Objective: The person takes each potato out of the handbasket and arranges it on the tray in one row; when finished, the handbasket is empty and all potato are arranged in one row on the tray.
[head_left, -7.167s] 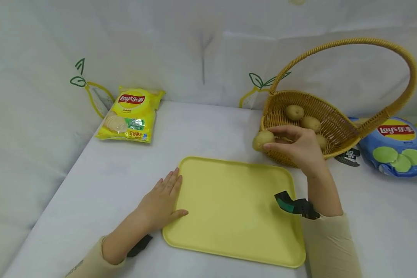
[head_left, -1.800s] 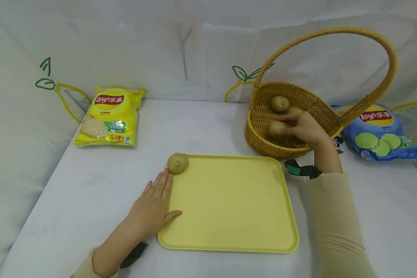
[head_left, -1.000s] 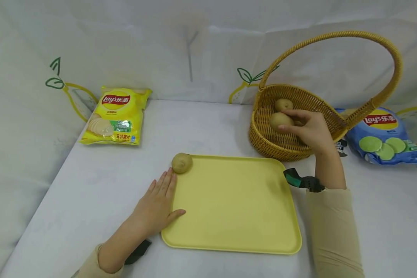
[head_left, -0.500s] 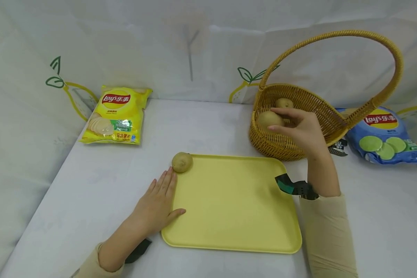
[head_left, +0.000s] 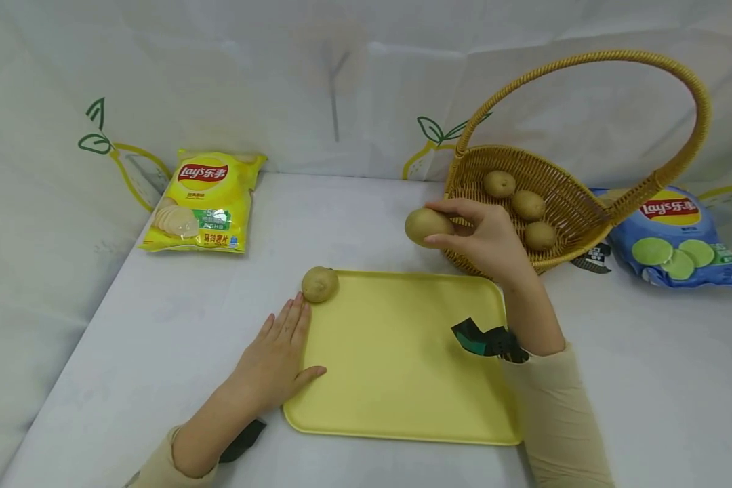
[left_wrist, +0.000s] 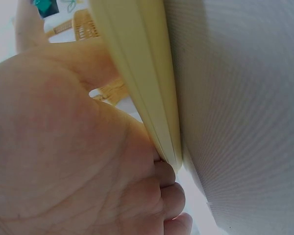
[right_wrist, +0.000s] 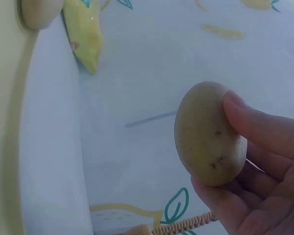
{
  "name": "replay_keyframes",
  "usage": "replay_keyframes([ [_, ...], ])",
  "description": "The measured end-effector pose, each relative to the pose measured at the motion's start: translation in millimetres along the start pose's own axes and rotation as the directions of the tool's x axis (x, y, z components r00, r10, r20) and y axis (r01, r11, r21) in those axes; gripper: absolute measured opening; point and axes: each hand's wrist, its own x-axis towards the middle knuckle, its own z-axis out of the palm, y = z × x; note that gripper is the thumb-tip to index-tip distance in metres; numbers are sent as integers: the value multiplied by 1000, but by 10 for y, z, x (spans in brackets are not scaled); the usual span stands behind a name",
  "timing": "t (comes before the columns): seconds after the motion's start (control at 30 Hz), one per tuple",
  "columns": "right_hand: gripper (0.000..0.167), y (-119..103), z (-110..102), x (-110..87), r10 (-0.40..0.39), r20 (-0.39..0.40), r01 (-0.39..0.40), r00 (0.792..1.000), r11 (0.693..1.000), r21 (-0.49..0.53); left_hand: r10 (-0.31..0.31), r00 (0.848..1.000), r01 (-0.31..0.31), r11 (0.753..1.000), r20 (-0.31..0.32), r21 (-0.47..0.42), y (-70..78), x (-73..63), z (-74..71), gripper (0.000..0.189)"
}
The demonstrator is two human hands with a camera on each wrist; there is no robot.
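A potato (head_left: 428, 228) is pinched between the thumb and fingers of my right hand (head_left: 491, 238), held in the air beyond the tray's far edge, just left of the basket. The right wrist view shows this potato (right_wrist: 209, 134) as smooth and oval with small dark spots. My left hand (head_left: 274, 359) lies with straight fingers along the left rim of the yellow tray (head_left: 402, 359), its thumb over the edge. Another potato (head_left: 320, 285) sits at the tray's far left corner, beside the left fingertips. In the left wrist view the palm (left_wrist: 63, 147) is against the tray's side (left_wrist: 142, 73).
A wicker basket (head_left: 576, 240) with a tall arched handle stands at the back right, three potatoes inside. Behind it to the right lies a blue chip bag (head_left: 677, 237). A yellow chip bag (head_left: 204, 203) lies at the back left, near the cloth backdrop.
One potato came to the tray's far left corner. My right hand then reached into the basket, gripped another potato and carried it out leftward. The left hand has stayed at the tray's rim.
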Motion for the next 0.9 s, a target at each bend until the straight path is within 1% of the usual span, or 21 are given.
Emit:
replay_keyframes([
  [0.1, 44, -21, 105, 8, 4, 35, -5, 999, 999, 33, -4, 1000, 4, 1000, 3, 1, -3, 0, 0, 88],
  [0.23, 43, -22, 248, 19, 7, 102, -14, 995, 998, 67, -8, 1000, 8, 1000, 1, 3, -6, -3, 0, 89],
  [0.33, 42, 17, 361, 31, 17, 157, -31, 987, 995, 90, -5, 1000, 5, 1000, -5, 7, -7, -2, 1, 89],
  [0.43, 41, 95, 482, 45, 45, 212, -67, 976, 993, 101, -3, 1000, 3, 1000, -3, 10, -6, 3, 2, 89],
  [0.53, 41, 189, 596, 58, 82, 261, -100, 962, 994, 54, -4, 1000, 4, 1000, 5, 7, -2, 5, -1, 89],
  [0.7, 41, 314, 742, 67, 155, 299, -146, 942, 988, -53, -1, 1000, 1, 1000, 3, 10, -4, 0, -8, 89],
  [0.9, 43, 384, 888, 67, 187, 330, -165, 925, 982, -95, -2, 1000, 2, 1000, 4, 19, -9, 0, -10, 89],
])
